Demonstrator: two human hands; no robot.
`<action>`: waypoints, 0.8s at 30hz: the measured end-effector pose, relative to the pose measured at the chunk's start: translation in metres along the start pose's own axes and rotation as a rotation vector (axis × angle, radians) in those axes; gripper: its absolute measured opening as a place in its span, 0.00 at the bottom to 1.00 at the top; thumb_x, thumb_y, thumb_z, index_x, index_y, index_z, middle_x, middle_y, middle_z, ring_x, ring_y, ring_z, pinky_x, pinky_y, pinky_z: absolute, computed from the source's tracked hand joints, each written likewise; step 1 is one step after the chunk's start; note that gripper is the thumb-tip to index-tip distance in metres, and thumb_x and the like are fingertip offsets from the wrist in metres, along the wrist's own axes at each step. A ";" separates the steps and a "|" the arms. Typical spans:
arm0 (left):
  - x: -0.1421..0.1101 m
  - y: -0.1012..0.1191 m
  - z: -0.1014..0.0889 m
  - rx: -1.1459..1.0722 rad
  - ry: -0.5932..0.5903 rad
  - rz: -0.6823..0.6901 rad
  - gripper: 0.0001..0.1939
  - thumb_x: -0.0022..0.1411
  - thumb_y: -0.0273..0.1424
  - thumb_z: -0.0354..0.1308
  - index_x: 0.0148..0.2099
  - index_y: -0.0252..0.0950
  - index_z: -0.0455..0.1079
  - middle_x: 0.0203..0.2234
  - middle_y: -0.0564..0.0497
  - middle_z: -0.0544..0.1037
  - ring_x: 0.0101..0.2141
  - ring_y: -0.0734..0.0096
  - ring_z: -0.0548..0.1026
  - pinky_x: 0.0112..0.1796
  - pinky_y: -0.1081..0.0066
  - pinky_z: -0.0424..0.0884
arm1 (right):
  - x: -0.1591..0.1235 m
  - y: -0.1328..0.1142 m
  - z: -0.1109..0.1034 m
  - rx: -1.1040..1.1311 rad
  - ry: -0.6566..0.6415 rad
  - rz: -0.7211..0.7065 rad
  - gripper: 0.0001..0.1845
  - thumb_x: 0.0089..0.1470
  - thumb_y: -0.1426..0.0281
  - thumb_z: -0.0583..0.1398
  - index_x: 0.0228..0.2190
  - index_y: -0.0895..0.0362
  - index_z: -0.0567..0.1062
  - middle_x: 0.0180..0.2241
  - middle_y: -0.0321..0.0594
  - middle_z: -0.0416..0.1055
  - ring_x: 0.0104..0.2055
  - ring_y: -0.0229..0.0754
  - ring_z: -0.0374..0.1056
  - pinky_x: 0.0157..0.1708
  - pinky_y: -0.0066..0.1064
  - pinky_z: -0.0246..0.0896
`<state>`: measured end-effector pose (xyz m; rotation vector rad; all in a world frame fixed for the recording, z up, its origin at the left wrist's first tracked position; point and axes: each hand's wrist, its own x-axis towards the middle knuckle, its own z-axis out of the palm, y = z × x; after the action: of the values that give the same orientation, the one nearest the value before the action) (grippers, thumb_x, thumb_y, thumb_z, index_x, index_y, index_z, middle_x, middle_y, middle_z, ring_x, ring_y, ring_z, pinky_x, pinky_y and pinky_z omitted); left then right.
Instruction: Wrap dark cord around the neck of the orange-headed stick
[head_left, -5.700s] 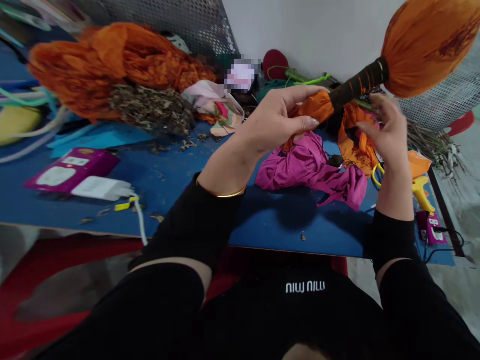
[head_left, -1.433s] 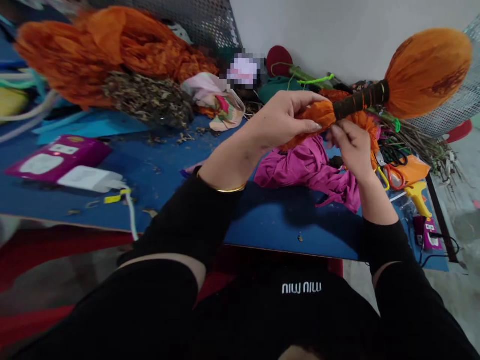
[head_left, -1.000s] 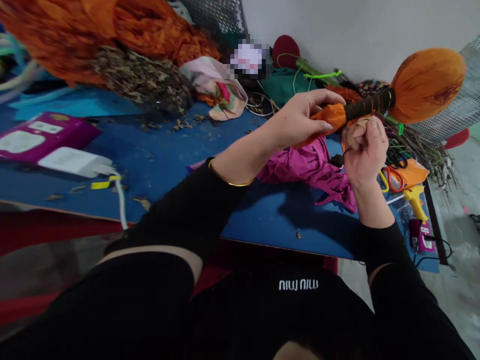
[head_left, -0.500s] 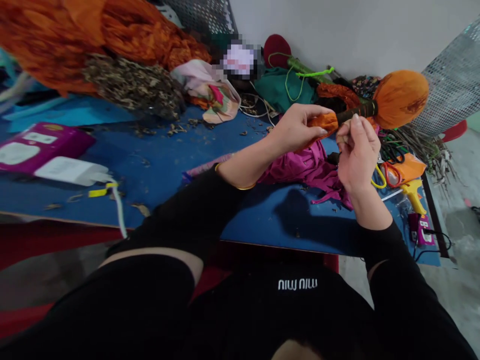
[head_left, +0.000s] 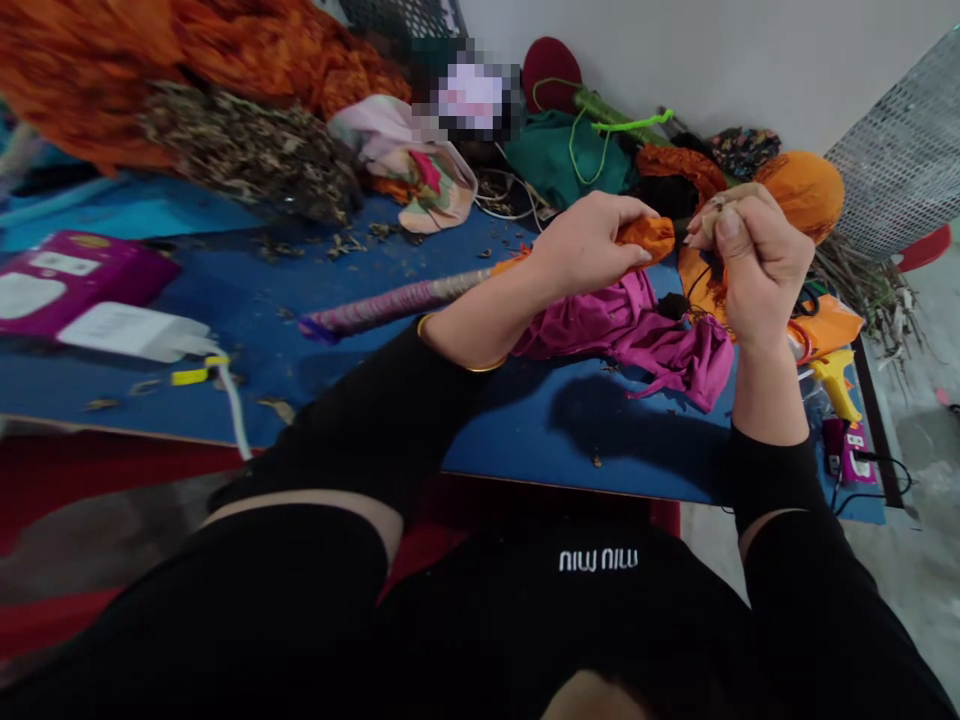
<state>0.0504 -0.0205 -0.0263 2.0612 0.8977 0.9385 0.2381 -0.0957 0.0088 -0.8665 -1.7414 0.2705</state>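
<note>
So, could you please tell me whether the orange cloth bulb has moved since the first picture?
Yes: judged against the yellow glue gun, the orange cloth bulb has moved down and left in the view.

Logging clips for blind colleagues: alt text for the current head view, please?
A person's left hand grips orange cloth above a cluttered blue table, while their right hand, curled closed, is in front of a rounded orange bundle. Magenta cloth lies below; a purple box sits at left.
</note>
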 end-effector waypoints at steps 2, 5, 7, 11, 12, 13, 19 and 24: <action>0.000 0.001 0.000 -0.025 -0.018 -0.009 0.23 0.56 0.27 0.62 0.54 0.35 0.84 0.45 0.47 0.88 0.46 0.57 0.83 0.53 0.61 0.78 | 0.000 0.002 0.000 0.025 -0.022 -0.003 0.20 0.72 0.57 0.61 0.28 0.46 0.81 0.33 0.41 0.76 0.42 0.48 0.73 0.48 0.43 0.75; -0.001 0.002 -0.001 -0.051 -0.039 -0.013 0.22 0.56 0.26 0.62 0.53 0.36 0.84 0.42 0.49 0.88 0.46 0.58 0.83 0.53 0.61 0.77 | 0.001 0.004 0.000 0.082 -0.040 0.014 0.20 0.71 0.55 0.61 0.27 0.44 0.81 0.34 0.41 0.77 0.43 0.50 0.74 0.49 0.45 0.75; -0.001 0.002 -0.001 -0.044 -0.046 -0.014 0.21 0.57 0.26 0.62 0.53 0.36 0.84 0.41 0.50 0.87 0.45 0.58 0.83 0.52 0.62 0.77 | 0.001 0.006 0.001 0.093 -0.058 0.048 0.21 0.71 0.51 0.61 0.27 0.43 0.81 0.34 0.41 0.77 0.44 0.51 0.75 0.52 0.46 0.76; -0.004 0.004 0.000 0.011 -0.076 -0.026 0.19 0.58 0.27 0.62 0.51 0.35 0.84 0.39 0.49 0.87 0.43 0.57 0.83 0.49 0.62 0.76 | 0.002 0.012 0.003 0.082 -0.057 0.131 0.25 0.66 0.41 0.61 0.26 0.42 0.79 0.36 0.42 0.78 0.45 0.52 0.75 0.55 0.47 0.77; -0.004 0.004 0.001 0.027 -0.078 -0.027 0.19 0.58 0.27 0.62 0.51 0.35 0.85 0.39 0.48 0.87 0.42 0.57 0.83 0.48 0.61 0.76 | 0.002 0.014 0.004 0.077 -0.047 0.152 0.25 0.66 0.40 0.61 0.27 0.42 0.80 0.37 0.42 0.78 0.46 0.52 0.75 0.55 0.47 0.77; -0.004 0.004 0.001 0.043 -0.075 -0.026 0.20 0.57 0.27 0.62 0.51 0.36 0.85 0.40 0.48 0.87 0.43 0.56 0.83 0.48 0.61 0.76 | 0.002 0.017 0.004 0.071 -0.038 0.174 0.25 0.66 0.40 0.60 0.28 0.42 0.80 0.39 0.42 0.79 0.47 0.52 0.75 0.54 0.47 0.77; -0.007 -0.001 0.005 0.146 -0.031 -0.002 0.21 0.58 0.30 0.63 0.53 0.46 0.85 0.43 0.51 0.89 0.45 0.53 0.84 0.49 0.59 0.77 | 0.003 0.037 0.006 0.073 -0.006 0.243 0.25 0.68 0.40 0.59 0.36 0.45 0.81 0.45 0.39 0.82 0.45 0.44 0.73 0.50 0.39 0.75; -0.013 0.014 0.006 0.329 -0.057 -0.060 0.23 0.64 0.30 0.61 0.59 0.47 0.82 0.49 0.49 0.88 0.53 0.48 0.84 0.54 0.56 0.75 | 0.005 0.040 0.008 0.140 -0.015 0.297 0.25 0.66 0.40 0.63 0.34 0.47 0.81 0.41 0.38 0.83 0.41 0.42 0.74 0.46 0.38 0.73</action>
<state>0.0525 -0.0401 -0.0229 2.3068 1.1384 0.7342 0.2471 -0.0622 -0.0135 -1.0205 -1.5838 0.5896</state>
